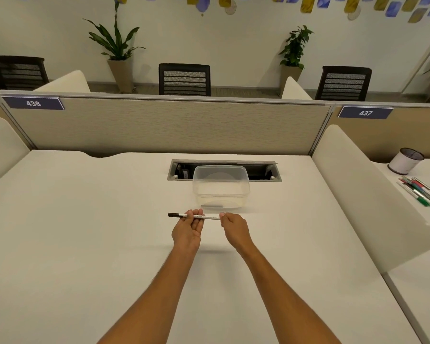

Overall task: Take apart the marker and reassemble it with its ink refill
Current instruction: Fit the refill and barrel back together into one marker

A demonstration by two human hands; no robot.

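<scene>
- While both forearms reach out over the white worktop point(85, 232), you hold the marker point(209, 216) level in the air between your two hands, its dark cap point(173, 215) pointing out to your left.
- Your left hand point(188, 229) has its fingers point(196, 212) closed around the barrel just beside the cap; your right hand point(235, 229) pinches the opposite end, where the marker's tail disappears behind the fingertips.
- Gripping at both ends looks like the setup for a twist or a pull, so the barrel can be steadied on one side while the other is worked loose. The marker appears whole, and disassembly seems not yet begun.
- Just beyond your hands sits a clear plastic tub point(221, 194), open-topped and apparently empty, probably placed there to catch loose parts.
- Behind the tub, the cable hatch point(261, 170) in the worktop stands open.
- On the neighbouring desk to your right, well apart, loose pens point(422, 192) lie beside a mesh cup point(405, 161); whether the cup holds anything cannot be told.
- No separate ink refill is visible.
</scene>
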